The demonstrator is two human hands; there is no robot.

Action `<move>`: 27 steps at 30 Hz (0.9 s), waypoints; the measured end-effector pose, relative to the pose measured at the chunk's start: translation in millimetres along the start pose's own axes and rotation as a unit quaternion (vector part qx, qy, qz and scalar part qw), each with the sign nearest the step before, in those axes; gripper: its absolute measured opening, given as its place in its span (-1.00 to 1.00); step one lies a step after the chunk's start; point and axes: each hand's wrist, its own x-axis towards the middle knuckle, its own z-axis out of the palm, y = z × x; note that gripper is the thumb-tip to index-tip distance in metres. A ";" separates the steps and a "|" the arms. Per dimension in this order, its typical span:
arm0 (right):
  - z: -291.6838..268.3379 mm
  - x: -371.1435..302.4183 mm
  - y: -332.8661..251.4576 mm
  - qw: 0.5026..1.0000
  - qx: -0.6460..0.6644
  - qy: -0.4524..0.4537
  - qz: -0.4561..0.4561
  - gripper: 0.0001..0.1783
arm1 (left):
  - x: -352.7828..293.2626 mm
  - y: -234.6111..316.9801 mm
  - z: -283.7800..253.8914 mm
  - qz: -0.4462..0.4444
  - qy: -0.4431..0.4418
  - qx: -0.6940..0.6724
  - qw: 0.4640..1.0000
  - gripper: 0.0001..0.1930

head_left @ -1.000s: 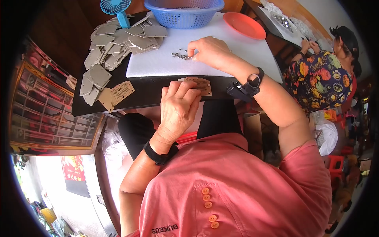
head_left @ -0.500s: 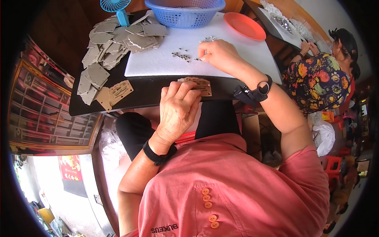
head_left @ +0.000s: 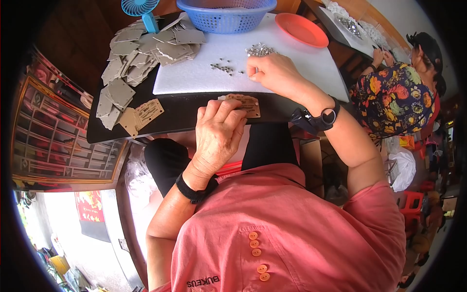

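At a black table (head_left: 182, 107), a worker's left hand (head_left: 216, 134) bends its fingers over the printed tan card (head_left: 252, 108) at the near edge; its thumb is out of my sight, so I can't tell whether it grips or merely rests. The right hand (head_left: 275, 70) hangs over white foam sheeting (head_left: 182, 82), fingers drawn close together, though whether they pinch anything is impossible to say.

The card looks light, thin and fairly stiff, likely to crease at its scalloped edge; the plain right-hand border seems the place to hold. The clear studs (head_left: 262, 49) and dark metallic studs (head_left: 222, 68) look hard, slippery and best lifted singly by fingertip. Knuckles hide the card's left part, and the blue basket (head_left: 226, 22) is cut off above.
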 end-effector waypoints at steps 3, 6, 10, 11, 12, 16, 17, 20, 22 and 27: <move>1.3 -5.4 2.9 0.997 0.062 0.048 0.005 -0.89 | 0.3 -0.8 1.0 0.004 0.009 0.000 1.000 -0.83; 4.3 -3.5 1.9 0.994 0.081 0.072 0.021 -0.88 | -0.2 0.1 1.5 -0.001 0.008 -0.004 1.000 -0.84; 7.4 -0.6 2.0 0.998 0.033 0.052 -0.003 -0.89 | 0.6 -1.0 3.3 0.005 0.011 -0.006 1.000 -0.83; 7.0 -0.1 1.3 0.999 0.017 0.050 -0.014 -0.89 | 0.5 -1.3 2.7 0.005 0.006 -0.009 1.000 -0.82; 6.1 0.5 0.6 0.998 0.018 0.050 -0.013 -0.89 | 0.3 -1.3 2.3 0.005 0.001 -0.013 1.000 -0.81; -1.9 -3.3 -5.2 1.000 0.008 0.018 -0.019 -0.91 | 0.1 1.1 0.9 0.007 0.000 -0.031 0.999 -0.79; -4.0 -6.8 -7.4 0.999 0.029 0.011 -0.017 -0.90 | 0.4 3.4 -0.4 0.011 0.005 -0.028 1.000 -0.77; -7.2 -26.4 -10.1 0.993 0.111 0.033 -0.013 -0.92 | 0.2 8.2 -6.4 0.008 -0.002 0.002 1.000 -0.75; -13.4 -35.2 -19.6 0.986 0.166 -0.018 0.022 -0.93 | -3.9 3.9 -8.0 -0.001 -0.022 0.015 1.000 -0.74; -15.6 -39.4 -30.5 0.957 0.269 -0.082 0.073 -0.95 | -4.7 1.6 -0.8 0.026 -0.014 -0.012 0.999 -0.73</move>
